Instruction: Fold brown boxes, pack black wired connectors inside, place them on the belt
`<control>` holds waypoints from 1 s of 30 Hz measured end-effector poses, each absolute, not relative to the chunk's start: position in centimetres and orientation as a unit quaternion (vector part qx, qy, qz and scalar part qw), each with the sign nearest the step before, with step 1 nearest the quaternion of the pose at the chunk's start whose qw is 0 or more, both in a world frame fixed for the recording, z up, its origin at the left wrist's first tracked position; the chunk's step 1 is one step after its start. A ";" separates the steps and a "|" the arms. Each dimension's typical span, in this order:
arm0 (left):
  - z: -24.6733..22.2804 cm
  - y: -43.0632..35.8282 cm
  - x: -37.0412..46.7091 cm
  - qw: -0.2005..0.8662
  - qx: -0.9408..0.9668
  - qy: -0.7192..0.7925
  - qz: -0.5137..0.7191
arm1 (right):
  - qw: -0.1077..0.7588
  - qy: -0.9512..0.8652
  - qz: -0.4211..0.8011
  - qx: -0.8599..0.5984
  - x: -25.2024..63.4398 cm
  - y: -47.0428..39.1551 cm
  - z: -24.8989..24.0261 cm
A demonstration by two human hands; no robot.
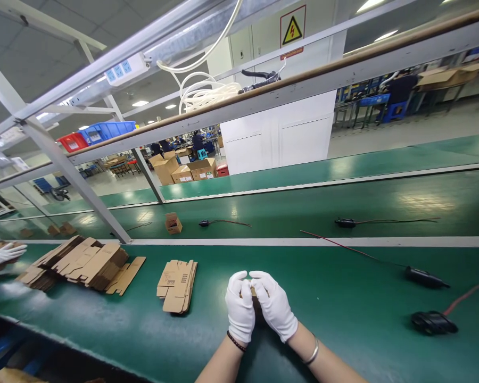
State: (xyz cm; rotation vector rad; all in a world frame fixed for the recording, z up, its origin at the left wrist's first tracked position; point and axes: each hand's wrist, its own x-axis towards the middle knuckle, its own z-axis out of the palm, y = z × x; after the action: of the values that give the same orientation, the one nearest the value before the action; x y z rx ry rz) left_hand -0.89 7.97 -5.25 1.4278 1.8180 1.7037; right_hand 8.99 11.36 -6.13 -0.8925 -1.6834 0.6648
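My left hand (240, 306) and my right hand (273, 304), both in white gloves, are closed around a small brown cardboard box (254, 292) over the green bench. Most of the box is hidden by my fingers; only a bit of its brown top and a dark side show between them. To the left of my hands lies a small stack of flat cardboard box blanks (178, 286). Off to the right rest two black parts with wires, a slim one (426, 277) and a rounder one (434, 322).
A larger pile of flat cartons (90, 263) lies at left, near a co-worker's gloved hand (3, 255). On the conveyor belt behind stand an open carton (173, 223) and black wired parts (345, 223). A metal post (77, 183) and an overhead shelf (303, 74) frame the bench.
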 end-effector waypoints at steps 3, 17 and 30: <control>-5.5 7.9 -0.9 0.145 0.502 0.618 0.588 | 0.532 -0.701 0.290 -0.375 9.2 11.3 -6.3; -3.8 6.9 -5.3 0.079 0.479 0.599 0.637 | 0.402 -0.458 0.749 -0.261 8.8 9.8 -2.2; -7.7 5.1 -3.3 0.068 0.589 0.553 0.585 | 0.365 -0.549 0.714 -0.234 9.8 9.2 -0.4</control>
State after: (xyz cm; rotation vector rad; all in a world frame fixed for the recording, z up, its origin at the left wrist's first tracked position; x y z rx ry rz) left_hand -3.33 5.10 -7.74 1.7757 1.6658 1.7626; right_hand 9.81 9.20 -0.44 -0.6024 -1.4126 1.8370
